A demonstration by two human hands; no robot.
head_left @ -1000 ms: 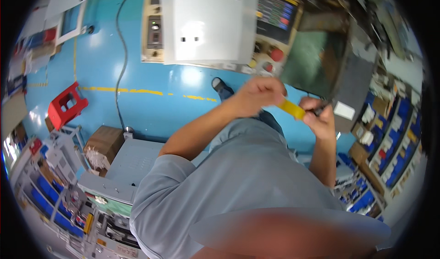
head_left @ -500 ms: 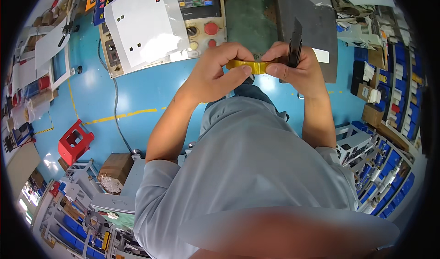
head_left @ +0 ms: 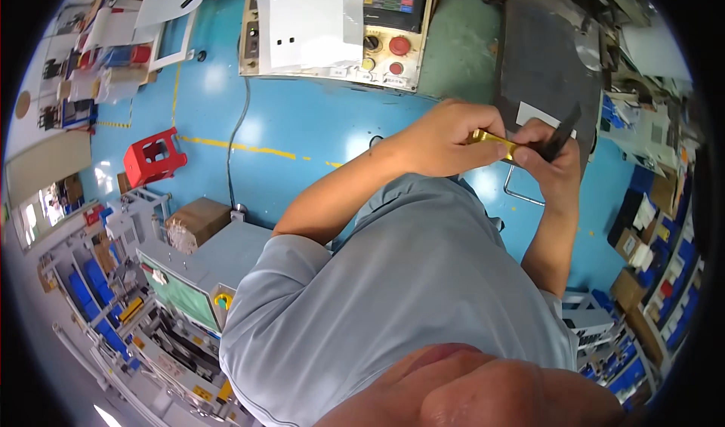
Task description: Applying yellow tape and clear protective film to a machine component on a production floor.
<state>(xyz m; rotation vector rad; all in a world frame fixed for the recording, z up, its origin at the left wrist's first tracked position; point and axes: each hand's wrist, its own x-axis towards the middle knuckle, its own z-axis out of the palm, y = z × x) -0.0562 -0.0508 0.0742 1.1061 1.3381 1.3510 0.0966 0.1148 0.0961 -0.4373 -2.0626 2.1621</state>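
My left hand (head_left: 453,138) grips a narrow roll of glossy yellow tape (head_left: 489,139), pinching it between thumb and fingers. On the tape's other side, my right hand (head_left: 557,169) closes its thumb and fingertips at the roll's edge. A black utility knife (head_left: 561,134) is also held in that right hand, sticking up and outward past the fingers. Both hands are in front of my body, near the dark grey machine surface (head_left: 540,64). A white rectangular label or card (head_left: 532,113) lies on that surface, partly covered by the right hand.
A control panel (head_left: 385,78) with a screen, knobs and red buttons stands ahead, partly covered by a white sheet (head_left: 310,19). A red stool (head_left: 155,157) stands on the blue floor at left, near a cable (head_left: 232,136). Shelves with blue bins (head_left: 676,276) line the right.
Both hands have moved right with the tape and knife, and the tape now tilts down to the right. My view has turned, so the panel and stool appear farther right.
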